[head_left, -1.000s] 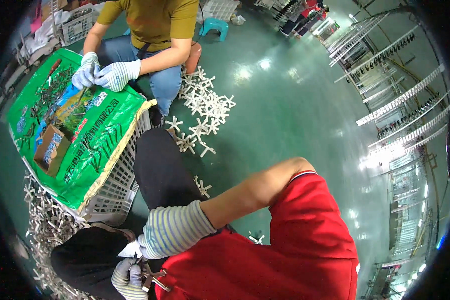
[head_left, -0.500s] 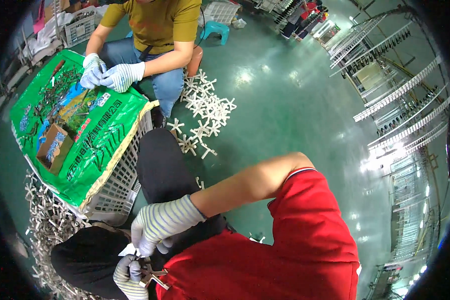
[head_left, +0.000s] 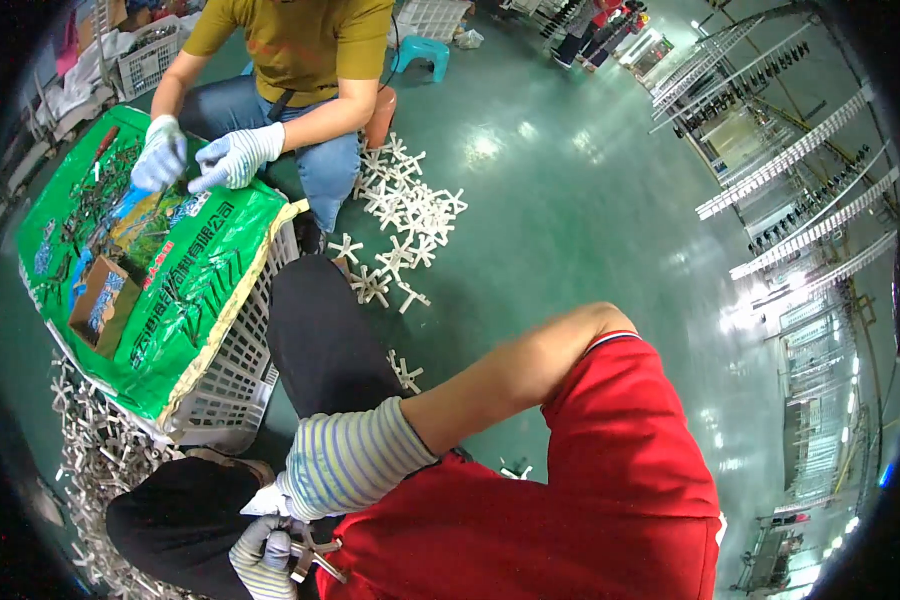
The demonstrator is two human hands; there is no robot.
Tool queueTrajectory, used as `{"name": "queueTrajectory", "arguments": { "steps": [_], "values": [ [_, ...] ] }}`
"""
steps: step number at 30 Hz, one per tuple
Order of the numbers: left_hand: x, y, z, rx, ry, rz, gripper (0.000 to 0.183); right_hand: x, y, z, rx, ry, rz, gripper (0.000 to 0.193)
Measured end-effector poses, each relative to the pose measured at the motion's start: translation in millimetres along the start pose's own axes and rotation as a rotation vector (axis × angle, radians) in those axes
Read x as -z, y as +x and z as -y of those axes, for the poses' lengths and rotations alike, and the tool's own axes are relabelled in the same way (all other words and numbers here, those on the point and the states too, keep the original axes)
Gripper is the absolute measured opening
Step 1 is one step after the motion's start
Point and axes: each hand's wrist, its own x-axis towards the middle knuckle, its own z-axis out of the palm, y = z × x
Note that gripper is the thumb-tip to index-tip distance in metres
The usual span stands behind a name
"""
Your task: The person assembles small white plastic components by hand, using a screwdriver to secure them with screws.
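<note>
In my lap, my left hand is closed, gripping a silvery metal bracket with splayed arms. My right hand reaches across from the right in a striped knit glove. Its fingers are bent down at the upper end of the bracket, partly hidden behind the glove's back, so what they pinch does not show. A small white pointed piece pokes out between the two hands; its kind is unclear. My left glove is striped too, with greyish fingers.
Ahead left, a green sack covers a white plastic crate, bearing dark small parts and a cardboard box. A gloved co-worker sits behind it. Metal brackets lie heaped on the floor and at left. A blue stool stands beyond.
My right hand has turned and dipped toward the bracket, its back now facing up more. My left hand stays nearly in place with the bracket. The co-worker's hands have moved apart.
</note>
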Motion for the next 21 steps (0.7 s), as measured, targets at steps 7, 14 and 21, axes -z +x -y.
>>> {"name": "queueTrajectory", "arguments": {
  "steps": [7, 14, 21],
  "values": [
    [-11.1, -6.4, -11.7, -0.099, 0.219, -0.047, 0.032, 4.0, -3.5, 6.5, -0.036, 0.0, 0.063, 0.019],
    [-11.2, -4.4, 0.5, -0.146, 0.156, 0.04, 0.023, -12.3, 1.8, 14.5, -0.097, 0.222, -0.101, 0.018],
    [-2.0, -1.0, 41.9, -0.196, 0.091, 0.039, 0.022, -16.2, 2.5, -4.2, -0.537, 1.015, 0.263, 0.024]
  ]
}}
